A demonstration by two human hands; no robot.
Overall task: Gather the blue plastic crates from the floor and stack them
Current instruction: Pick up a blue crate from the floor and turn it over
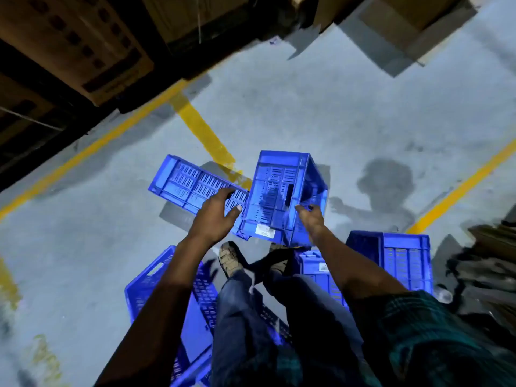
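A blue slatted crate [279,191] hangs tilted in front of me, with a white label on its near wall. My right hand [311,216] grips its right edge. My left hand [216,216] is spread beside the crate's left wall, fingers apart, over a second blue crate [190,182] that lies tipped on the floor to the left. Another blue crate [156,280] sits by my left leg. Two more blue crates [402,258] stand at my right, partly hidden by my right arm.
Cardboard boxes [78,43] on dark racking line the far left and top. Yellow lines [203,132] cross the grey concrete floor. Dark flattened material [488,263] is piled at the right edge. My feet in sandals [230,258] stand between the crates.
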